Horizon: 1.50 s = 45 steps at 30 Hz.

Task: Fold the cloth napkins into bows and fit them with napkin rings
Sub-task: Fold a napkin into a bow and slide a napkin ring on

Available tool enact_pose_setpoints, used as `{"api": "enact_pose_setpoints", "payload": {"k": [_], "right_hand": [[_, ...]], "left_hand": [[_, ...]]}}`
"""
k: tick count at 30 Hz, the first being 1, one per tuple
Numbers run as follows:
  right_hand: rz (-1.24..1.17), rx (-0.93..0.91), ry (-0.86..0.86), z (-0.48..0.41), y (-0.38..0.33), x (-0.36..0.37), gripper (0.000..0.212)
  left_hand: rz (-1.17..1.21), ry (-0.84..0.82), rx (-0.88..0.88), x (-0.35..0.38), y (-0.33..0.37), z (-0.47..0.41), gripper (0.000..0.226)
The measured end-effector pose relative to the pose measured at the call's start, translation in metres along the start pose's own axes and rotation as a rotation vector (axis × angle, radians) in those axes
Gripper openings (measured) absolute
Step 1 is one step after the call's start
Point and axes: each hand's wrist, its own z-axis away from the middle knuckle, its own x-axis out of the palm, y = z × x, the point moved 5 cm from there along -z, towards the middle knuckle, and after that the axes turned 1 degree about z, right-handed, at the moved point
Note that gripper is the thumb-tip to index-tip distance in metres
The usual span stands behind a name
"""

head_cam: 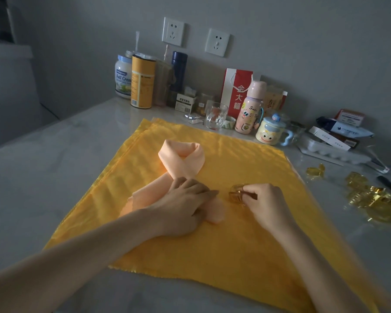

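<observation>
One napkin (181, 146), loop toward wall (303, 41)

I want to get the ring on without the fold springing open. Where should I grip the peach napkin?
Probably grip the napkin at the crossing below the loop, where the left hand presses: both tails overlap there, so one pinch holds the whole fold. Come from above on the left, leaving the right tail end free toward the ring in the right hand.
</observation>
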Motion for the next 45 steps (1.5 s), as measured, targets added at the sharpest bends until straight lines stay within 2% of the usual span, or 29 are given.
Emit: {"api": "enact_pose_setpoints", "payload": {"k": [2, 4, 8, 13, 18, 21, 27, 29, 31, 33, 42, 45], "right_hand": [[-0.182, 0.019, -0.033, 0.000, -0.001, 0.001, 0.020], [-0.353, 0.021, -0.087, 0.002, -0.007, 0.003, 0.023], [-0.494, 0.024, -0.132, 0.007, -0.017, 0.001, 0.026], [-0.443, 0.035, -0.209, 0.011, -0.021, 0.011, 0.023], [-0.486, 0.007, -0.112, 0.011, -0.026, 0.018, 0.022], [-0.537, 0.014, -0.125, 0.010, -0.026, 0.020, 0.022], [-0.563, 0.017, -0.122, 0.010, -0.023, 0.028, 0.019], [-0.548, 0.000, -0.079, 0.008, -0.021, 0.028, 0.020], [-0.550, -0.023, -0.022, 0.007, -0.020, 0.024, 0.015], [-0.554, -0.056, 0.005, 0.007, -0.019, 0.022, 0.012], [-0.539, -0.068, 0.043, 0.007, -0.019, 0.018, 0.011], [-0.552, -0.047, 0.031, 0.006, -0.018, 0.014, 0.006]], "left_hand": [[0.073, 0.071, -0.045, -0.003, -0.003, -0.004, 0.046], [0.087, 0.127, -0.073, -0.004, -0.004, -0.009, 0.036], [0.034, 0.198, -0.122, -0.002, 0.000, -0.014, 0.026], [0.119, 0.267, -0.129, -0.006, -0.001, -0.010, 0.021], [0.287, 0.367, -0.142, -0.014, -0.008, -0.005, 0.017], [0.349, 0.384, -0.137, -0.016, -0.011, -0.003, 0.013], [0.286, 0.414, -0.156, -0.014, -0.007, -0.003, 0.015], [0.333, 0.459, -0.162, -0.016, -0.006, 0.000, 0.029], [0.303, 0.416, -0.107, -0.017, -0.001, 0.001, 0.052], [0.215, 0.362, -0.033, -0.015, 0.006, 0.001, 0.062], [0.095, 0.393, -0.033, -0.014, 0.004, -0.001, 0.042], [0.036, 0.313, -0.047, -0.020, 0.002, -0.010, 0.045]]}}
